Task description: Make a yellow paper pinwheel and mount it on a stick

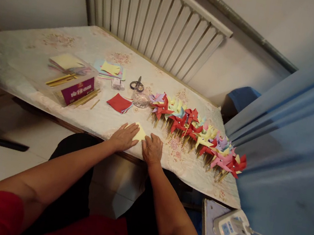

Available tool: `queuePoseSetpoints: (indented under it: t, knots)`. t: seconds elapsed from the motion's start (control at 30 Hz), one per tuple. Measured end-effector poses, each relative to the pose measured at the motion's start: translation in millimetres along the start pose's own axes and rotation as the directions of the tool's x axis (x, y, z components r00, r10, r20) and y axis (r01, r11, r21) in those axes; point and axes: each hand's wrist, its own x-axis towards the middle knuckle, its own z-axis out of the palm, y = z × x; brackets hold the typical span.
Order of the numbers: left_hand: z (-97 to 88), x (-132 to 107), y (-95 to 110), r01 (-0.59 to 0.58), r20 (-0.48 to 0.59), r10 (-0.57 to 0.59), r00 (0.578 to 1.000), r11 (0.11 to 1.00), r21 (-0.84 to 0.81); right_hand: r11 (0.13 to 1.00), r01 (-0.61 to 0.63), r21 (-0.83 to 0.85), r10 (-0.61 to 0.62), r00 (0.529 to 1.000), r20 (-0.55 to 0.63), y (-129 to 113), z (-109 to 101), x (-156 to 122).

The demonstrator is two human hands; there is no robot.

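A pale yellow sheet of paper [140, 132] lies at the table's front edge between my hands. My left hand [124, 136] rests flat on its left part, fingers stretched out and covering that side. At the sheet's right corner, my right hand [152, 148] has its fingers bent and closed on the edge; the fingertips are partly hidden. Just behind the paper is a small stack of red squares [120, 103] with blue ones showing beneath. Several finished paper pinwheels [192, 116] in red, yellow, pink and purple lie in a row to the right, on thin sticks.
Scissors [137, 84] and a clear glass dish [141, 100] stand behind the red squares. On the left are a purple-fronted box [77, 89] with sticks and paper, and another paper stack [110, 69]. A white device with a cable [229, 225] sits at the lower right, near a blue curtain [296, 155].
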Motion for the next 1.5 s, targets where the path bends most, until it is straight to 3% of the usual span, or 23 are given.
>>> queuePoseSetpoints:
  t: [0.5, 0.87, 1.1, 1.5]
  knots:
    - [-21.6, 19.2, 14.4, 0.056, 0.116, -0.067, 0.991, 0.994, 0.097, 1.0, 0.004, 0.006, -0.003, 1.0, -0.006, 0.2, -0.2, 0.9]
    - [-17.0, 28.7, 12.9, 0.08, 0.107, -0.09, 0.99, 0.992, 0.098, 1.0, 0.01, 0.004, -0.01, 1.0, -0.021, 0.6, 1.0, 0.4]
    - [-4.2, 19.6, 6.8, 0.081, 0.083, -0.087, 0.993, 0.994, 0.073, 1.0, 0.01, 0.001, -0.01, 1.0, -0.016, 1.0, 1.5, 0.6]
    - [-4.5, -0.1, 9.7, 0.107, 0.074, -0.114, 0.991, 0.989, 0.098, 1.0, 0.018, 0.0, -0.018, 0.999, -0.029, 1.8, 4.6, -0.3]
